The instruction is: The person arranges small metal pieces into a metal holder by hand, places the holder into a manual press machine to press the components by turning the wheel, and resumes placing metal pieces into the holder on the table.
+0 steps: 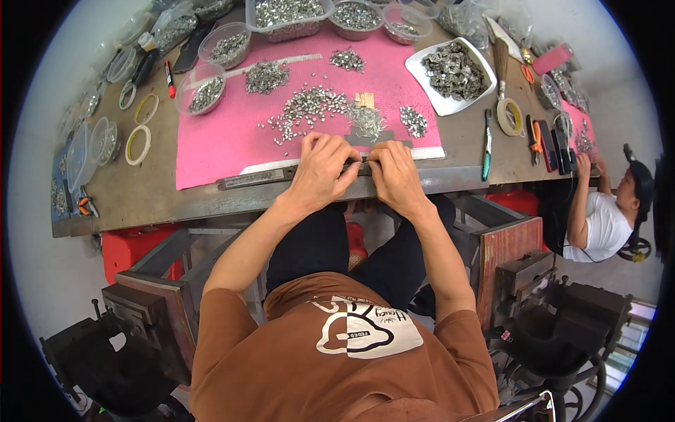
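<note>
At the near edge of the pink mat (204, 158), my left hand (323, 169) and my right hand (395, 176) are close together. Their fingers are curled and pinched over a dark metal bar (254, 178) that runs along the table edge. Whatever lies between the fingertips is too small or hidden to name. Just beyond the hands is a heap of thin silvery pins (368, 124), with a small tan block (365, 99) behind it. Loose small metal pieces (309, 107) spread to its left, and a smaller pile of metal pieces (413, 122) sits to its right.
A white dish (441, 104) of dark metal parts stands right of the mat, near a tape roll (510, 117) and a green toothbrush (486, 144). Plastic tubs (256, 27) of metal pieces line the back. Another person (605, 211) sits at far right.
</note>
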A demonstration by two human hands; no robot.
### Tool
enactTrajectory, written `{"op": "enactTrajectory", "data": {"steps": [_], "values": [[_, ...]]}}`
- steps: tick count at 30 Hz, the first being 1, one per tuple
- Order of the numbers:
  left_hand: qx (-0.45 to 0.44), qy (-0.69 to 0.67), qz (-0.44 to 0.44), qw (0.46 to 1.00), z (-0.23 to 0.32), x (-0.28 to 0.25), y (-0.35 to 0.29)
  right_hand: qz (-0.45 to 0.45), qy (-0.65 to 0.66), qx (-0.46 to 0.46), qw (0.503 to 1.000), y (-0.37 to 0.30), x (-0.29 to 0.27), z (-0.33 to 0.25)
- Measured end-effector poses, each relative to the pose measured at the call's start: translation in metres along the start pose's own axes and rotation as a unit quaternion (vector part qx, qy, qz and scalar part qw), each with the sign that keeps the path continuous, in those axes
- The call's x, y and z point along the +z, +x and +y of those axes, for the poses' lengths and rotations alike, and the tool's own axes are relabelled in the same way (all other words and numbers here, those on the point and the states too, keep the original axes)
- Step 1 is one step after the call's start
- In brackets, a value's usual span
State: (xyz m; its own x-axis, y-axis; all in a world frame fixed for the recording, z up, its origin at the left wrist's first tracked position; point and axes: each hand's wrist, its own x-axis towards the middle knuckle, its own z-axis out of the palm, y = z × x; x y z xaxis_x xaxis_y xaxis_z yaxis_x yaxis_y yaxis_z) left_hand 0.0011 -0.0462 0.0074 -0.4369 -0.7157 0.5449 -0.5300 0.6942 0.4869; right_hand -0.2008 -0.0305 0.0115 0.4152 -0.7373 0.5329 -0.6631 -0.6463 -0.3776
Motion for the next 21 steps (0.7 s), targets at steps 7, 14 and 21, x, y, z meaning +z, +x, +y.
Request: {"op": "enactTrajectory", "data": {"steps": [7,14,21], "values": [[0.005,-0.001,0.011,1.000,0.000,0.004,-0.001,-0.021,-0.040,-0.024,0.999,0.002,-0.002,-0.001],[-0.041,-0.057,0.003,0.998,-0.002,-0.002,-0.005,0.014,0.109,0.067,0.992,-0.003,-0.001,0.005],[-0.098,-0.013,0.106,0.989,-0.004,-0.033,-0.010,0.065,0.052,0.118,0.990,0.001,0.015,-0.011]]}}
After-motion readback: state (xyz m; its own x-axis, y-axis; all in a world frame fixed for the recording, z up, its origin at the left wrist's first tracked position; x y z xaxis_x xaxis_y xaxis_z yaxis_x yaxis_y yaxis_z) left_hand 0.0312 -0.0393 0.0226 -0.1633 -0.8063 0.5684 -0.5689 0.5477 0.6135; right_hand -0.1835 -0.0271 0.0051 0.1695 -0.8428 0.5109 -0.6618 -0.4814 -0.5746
